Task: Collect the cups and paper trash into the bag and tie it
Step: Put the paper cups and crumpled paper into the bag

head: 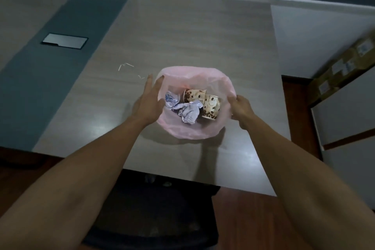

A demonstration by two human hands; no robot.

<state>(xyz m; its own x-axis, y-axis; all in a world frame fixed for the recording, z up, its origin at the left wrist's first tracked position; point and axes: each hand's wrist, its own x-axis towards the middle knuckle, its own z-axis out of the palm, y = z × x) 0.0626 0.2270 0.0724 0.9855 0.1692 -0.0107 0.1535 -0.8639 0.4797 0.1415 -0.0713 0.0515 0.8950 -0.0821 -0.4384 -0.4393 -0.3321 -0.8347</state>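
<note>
A pink plastic bag (194, 131) stands with its mouth wide on the wooden table (182, 32). Inside it lie two paper cups printed with brown coffee beans (193, 95) (211, 106) and two crumpled white paper balls (171, 100) (189, 114). My left hand (149, 100) rests against the bag's left rim, fingers stretched and apart, thumb at the rim's inside. My right hand (240, 108) is at the bag's right rim, fingers curled on the plastic edge.
A few thin white scraps (125, 66) lie on the table left of the bag. A dark grey strip with a metal cable hatch (65, 41) runs along the table's left. A dark chair (154, 215) sits below the near edge. Cardboard boxes (345, 71) stand at the right.
</note>
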